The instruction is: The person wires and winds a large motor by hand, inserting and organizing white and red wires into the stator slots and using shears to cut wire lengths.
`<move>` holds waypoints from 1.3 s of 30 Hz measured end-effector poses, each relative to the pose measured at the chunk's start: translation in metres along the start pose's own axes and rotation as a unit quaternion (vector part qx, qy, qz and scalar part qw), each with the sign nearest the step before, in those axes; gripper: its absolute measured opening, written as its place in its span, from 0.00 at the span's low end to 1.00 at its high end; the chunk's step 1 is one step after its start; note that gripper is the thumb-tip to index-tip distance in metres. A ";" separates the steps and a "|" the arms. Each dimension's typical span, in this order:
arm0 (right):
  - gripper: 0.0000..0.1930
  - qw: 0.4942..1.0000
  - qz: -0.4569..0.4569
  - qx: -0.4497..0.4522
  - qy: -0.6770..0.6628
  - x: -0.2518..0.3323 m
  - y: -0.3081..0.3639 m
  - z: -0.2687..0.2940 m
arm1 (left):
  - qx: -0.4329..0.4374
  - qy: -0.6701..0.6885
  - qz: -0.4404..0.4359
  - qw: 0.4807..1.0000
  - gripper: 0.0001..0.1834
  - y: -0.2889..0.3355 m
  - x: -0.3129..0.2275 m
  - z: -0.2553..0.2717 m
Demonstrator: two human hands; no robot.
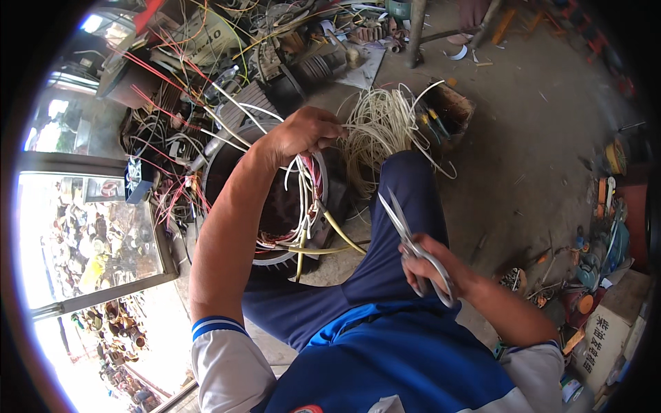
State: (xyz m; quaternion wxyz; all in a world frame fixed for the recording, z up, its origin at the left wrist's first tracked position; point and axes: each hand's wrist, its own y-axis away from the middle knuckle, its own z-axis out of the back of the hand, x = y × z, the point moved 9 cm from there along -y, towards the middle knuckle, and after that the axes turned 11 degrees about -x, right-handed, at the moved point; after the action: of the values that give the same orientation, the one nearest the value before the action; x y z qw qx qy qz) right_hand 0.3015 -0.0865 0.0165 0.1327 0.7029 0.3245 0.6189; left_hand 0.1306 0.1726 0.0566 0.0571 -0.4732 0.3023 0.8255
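Note:
My left hand (308, 134) is closed, its fingers pinching a strand of thin white tubing beside a large loose coil of white tubing (385, 120). Below that hand lies a round motor housing (279, 260) with white and red wires (304, 189) bunched inside its right side. Yellow sleeved leads (336, 226) come out of the housing toward my legs. In my right hand (435, 263), over my right thigh, is a pair of metal scissors (400, 219), blades pointing up and left and slightly parted. The fingers of my left hand partly hide what they grip.
An open box (458, 110) with plier-like handled tools stands beyond the coil. Heaped wires, metal parts and a drum-like container (127, 81) fill the far left. A glass door (103, 234) is at the left. Cardboard boxes (606, 337) and clutter line the right.

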 end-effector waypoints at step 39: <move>0.25 0.750 0.333 -0.062 0.569 0.074 0.018 -0.094 | -0.079 0.650 -0.108 0.748 0.13 0.169 0.061 0.059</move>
State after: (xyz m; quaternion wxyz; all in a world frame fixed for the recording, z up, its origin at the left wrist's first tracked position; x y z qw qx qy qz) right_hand 0.2190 -0.0746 0.1038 -0.2479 0.2749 0.0463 0.9278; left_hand -0.0113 0.0570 0.1035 -0.1018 -0.9278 0.1471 0.3273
